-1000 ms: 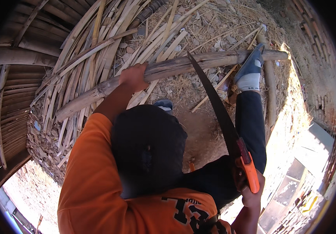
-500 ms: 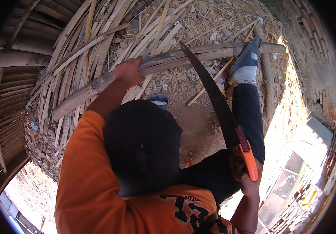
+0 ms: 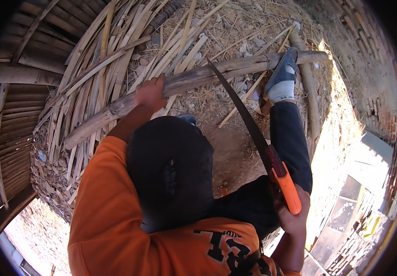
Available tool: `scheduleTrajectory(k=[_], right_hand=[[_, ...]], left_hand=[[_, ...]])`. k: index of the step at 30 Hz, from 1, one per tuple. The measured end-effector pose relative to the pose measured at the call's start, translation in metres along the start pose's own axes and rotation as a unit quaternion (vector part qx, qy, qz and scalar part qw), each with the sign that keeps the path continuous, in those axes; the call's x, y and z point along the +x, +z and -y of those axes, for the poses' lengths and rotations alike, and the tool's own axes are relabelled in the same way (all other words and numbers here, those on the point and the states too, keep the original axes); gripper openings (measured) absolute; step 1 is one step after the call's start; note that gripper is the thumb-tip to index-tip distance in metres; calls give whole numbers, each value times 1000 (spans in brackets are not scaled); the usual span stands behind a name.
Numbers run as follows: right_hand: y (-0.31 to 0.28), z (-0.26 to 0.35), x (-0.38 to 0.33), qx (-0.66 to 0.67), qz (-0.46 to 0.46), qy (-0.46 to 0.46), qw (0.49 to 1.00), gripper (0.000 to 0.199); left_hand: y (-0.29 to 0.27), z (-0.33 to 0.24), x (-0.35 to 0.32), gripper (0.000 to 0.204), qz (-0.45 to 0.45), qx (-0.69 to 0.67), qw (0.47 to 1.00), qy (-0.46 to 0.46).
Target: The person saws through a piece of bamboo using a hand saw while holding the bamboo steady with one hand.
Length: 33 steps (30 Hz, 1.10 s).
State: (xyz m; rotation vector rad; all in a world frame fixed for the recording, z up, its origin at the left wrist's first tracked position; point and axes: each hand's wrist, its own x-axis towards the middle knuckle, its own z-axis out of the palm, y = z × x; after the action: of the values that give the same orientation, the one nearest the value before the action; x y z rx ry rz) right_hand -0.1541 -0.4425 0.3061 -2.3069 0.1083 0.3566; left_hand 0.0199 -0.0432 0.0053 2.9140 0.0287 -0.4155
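Note:
A long weathered pole (image 3: 189,83), apparently bamboo, slants across the upper middle, its right end higher than its left. My left hand (image 3: 150,93) is closed over it left of centre. My right hand (image 3: 295,214), lower right, grips the orange handle (image 3: 288,191) of a handsaw. The saw's long curved dark blade (image 3: 242,108) runs up and left, and its tip overlaps the pole in view; whether it touches cannot be told. My foot in a grey sandal (image 3: 285,71) and white sock rests on the pole near its right end.
Long split strips (image 3: 111,69) lie heaped at the upper left, beside a slatted wall (image 3: 14,119). A second pole (image 3: 310,92) lies on the ground under the right end. Straw and rubble (image 3: 249,27) cover the ground ahead; a brick wall (image 3: 368,60) rises at right.
The whole view has shifted slightly, with the pole's right end and my foot now further left. The saw sits a little lower and left. Both grips are unchanged.

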Motion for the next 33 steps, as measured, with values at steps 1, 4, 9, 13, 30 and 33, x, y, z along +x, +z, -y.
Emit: scheduleTrajectory(k=[1, 4, 9, 13, 30, 33], right_hand=[[-6, 8, -6, 32, -21, 39, 999, 24], [-32, 17, -30, 148, -59, 119, 980, 32], [-31, 4, -27, 115, -80, 28, 990, 33], [-7, -15, 14, 92, -27, 16, 995, 25], [80, -57, 124, 171, 71, -13, 983, 19], [81, -60, 122, 158, 62, -10, 985, 21]], left_hand=[[0, 2, -3, 88, -2, 1, 1000, -6], [-3, -2, -3, 92, 0, -9, 1000, -1], [-4, -2, -6, 96, 31, -48, 998, -6], [4, 13, -1, 90, 51, -79, 996, -5], [-8, 6, 2, 86, 42, -83, 996, -2], [-13, 5, 4, 86, 67, -77, 995, -11]])
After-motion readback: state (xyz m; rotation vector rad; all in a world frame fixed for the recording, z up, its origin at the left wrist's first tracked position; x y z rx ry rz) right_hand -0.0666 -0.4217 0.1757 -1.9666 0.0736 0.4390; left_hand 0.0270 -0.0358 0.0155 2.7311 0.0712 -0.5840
